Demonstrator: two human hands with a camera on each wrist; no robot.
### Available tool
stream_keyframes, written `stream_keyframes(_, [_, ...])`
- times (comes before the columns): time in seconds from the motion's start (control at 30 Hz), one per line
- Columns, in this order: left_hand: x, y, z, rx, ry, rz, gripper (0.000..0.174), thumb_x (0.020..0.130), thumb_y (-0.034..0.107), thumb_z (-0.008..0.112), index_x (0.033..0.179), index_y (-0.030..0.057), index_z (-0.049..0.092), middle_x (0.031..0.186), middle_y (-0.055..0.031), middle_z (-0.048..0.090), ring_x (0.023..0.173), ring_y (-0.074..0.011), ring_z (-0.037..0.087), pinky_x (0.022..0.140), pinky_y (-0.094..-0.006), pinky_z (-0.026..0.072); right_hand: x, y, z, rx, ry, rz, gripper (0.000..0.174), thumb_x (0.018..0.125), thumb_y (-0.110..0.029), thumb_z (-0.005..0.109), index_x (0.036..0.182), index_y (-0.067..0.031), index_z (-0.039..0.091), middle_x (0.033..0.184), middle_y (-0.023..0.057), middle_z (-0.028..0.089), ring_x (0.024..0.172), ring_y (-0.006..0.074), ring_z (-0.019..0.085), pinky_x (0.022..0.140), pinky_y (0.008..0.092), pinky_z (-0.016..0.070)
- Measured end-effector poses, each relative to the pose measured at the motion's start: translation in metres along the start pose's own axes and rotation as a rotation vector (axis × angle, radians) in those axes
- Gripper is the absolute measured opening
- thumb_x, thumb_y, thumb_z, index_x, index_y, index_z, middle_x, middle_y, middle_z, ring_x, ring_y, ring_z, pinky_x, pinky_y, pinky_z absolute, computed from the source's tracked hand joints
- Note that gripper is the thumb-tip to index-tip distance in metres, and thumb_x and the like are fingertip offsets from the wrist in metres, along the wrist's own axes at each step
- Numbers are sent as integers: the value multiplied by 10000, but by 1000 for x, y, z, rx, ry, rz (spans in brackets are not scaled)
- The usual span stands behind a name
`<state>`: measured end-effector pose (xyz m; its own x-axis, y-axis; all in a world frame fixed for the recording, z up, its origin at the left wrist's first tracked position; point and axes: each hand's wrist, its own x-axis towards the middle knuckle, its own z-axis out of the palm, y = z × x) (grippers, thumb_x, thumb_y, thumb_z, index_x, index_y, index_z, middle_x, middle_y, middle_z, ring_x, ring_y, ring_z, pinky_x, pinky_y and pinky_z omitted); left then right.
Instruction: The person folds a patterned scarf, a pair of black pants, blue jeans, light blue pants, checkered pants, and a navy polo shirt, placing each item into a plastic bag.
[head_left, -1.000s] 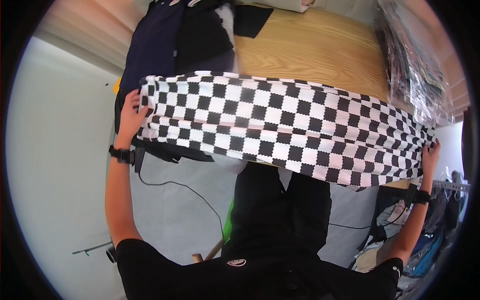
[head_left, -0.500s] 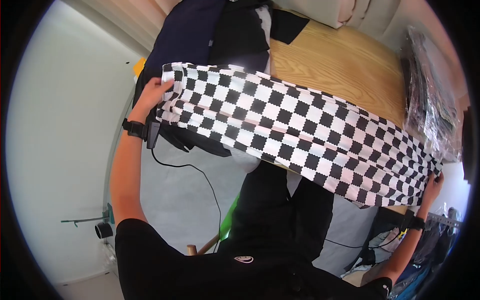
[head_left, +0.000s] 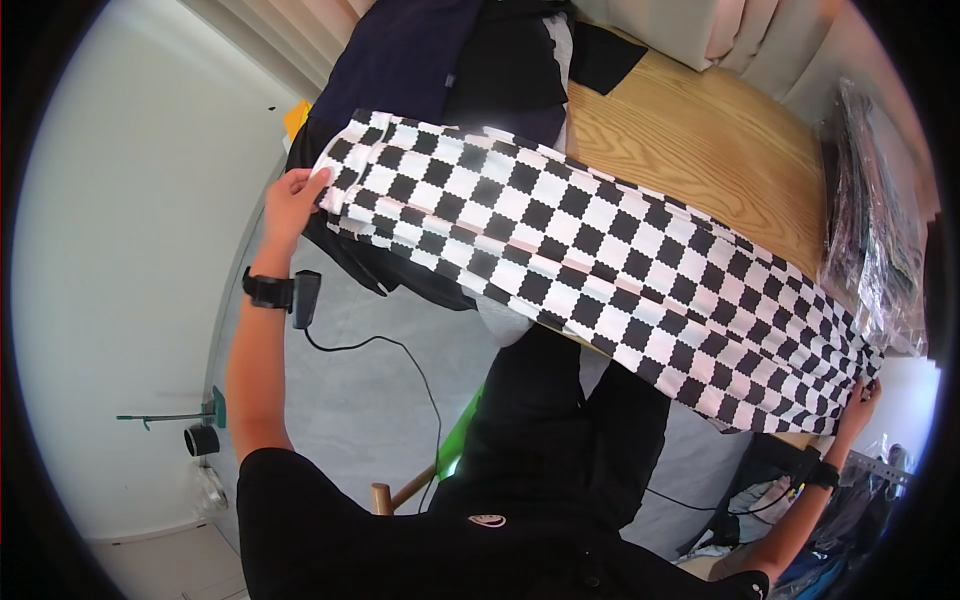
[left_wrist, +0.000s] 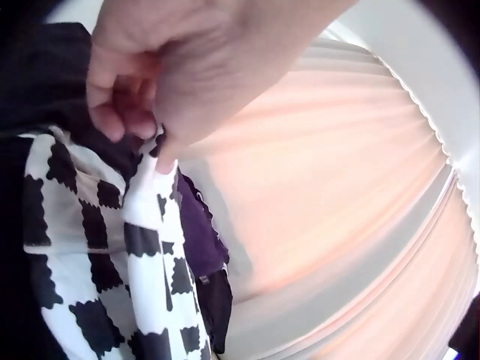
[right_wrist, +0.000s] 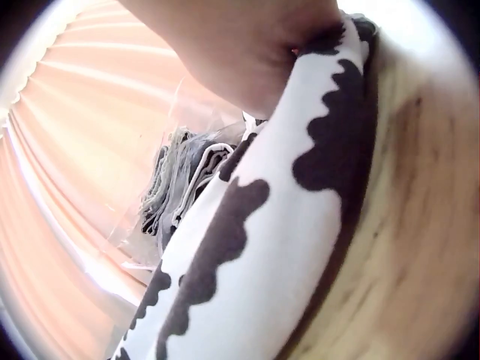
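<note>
A long black-and-white checkered cloth [head_left: 590,250] stretches in lengthwise folds across the table's near edge. My left hand [head_left: 292,205] pinches its left end between thumb and fingers; in the left wrist view the same hand [left_wrist: 180,75] grips the hem, with cloth [left_wrist: 154,262] hanging in folds below. At the far right end, my right hand [head_left: 858,410] holds the gathered edge. The right wrist view shows that hand [right_wrist: 255,45] over the bunched cloth [right_wrist: 292,225], its fingertips hidden.
Dark garments [head_left: 400,65] lie at the table's back left. Clear plastic packages of folded cloth [head_left: 870,220] sit at the right end of the wooden table [head_left: 700,150]. Pale curtains [head_left: 770,40] hang behind. A black cable [head_left: 400,345] runs below the left wrist.
The head view has shifted and turned. The cloth now slants more steeply down to the right, its left end raised at the corner. Both hands keep hold of the ends.
</note>
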<state>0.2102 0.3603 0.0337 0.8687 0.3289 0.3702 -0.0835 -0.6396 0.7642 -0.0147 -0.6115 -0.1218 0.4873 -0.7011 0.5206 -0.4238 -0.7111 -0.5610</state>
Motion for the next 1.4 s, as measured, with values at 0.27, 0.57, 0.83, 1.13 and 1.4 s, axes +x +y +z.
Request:
stream_keyframes(0.27, [5,-24,1,-105,-338,-258,314,874,272,667,1090,50,619,934,-14,657,791,-83,584,674,-211,444,-18,-16,-2,-1,70,-45,561,862,-332,654,1304,-35,476,1228,242,549,1140,347,532,965,393,406])
stream_keyframes(0.57, [0,-12,8,168,-274,-280,505,800,481,696,1056,52,623,879,9,633,758,-69,549,646,-240,425,-156,-159,-44,102,300,-204,477,838,-184,703,1240,6,529,1210,145,565,1134,288,504,1022,367,336])
stream_keyframes(0.83, [-2,-35,26,-79,-225,-131,335,918,339,605,1013,19,580,844,6,605,695,-54,536,601,-210,432,-228,-241,-21,71,-83,-573,185,800,28,616,978,-22,624,1020,110,612,1056,314,550,1049,503,310])
stream_keyframes(1.13, [40,-47,33,396,-93,327,357,845,104,658,1162,-3,533,1050,-100,590,815,-166,563,763,-272,467,-197,-258,-51,20,-158,-743,123,760,10,629,876,-31,624,797,83,570,834,256,555,943,441,396])
stream_keyframes(1.4, [30,116,134,118,-626,758,349,802,98,699,1140,66,616,1080,-54,586,701,-131,492,656,-250,446,-113,-345,-7,228,-593,-382,408,844,-116,638,1240,-88,545,660,68,558,577,206,531,577,314,431])
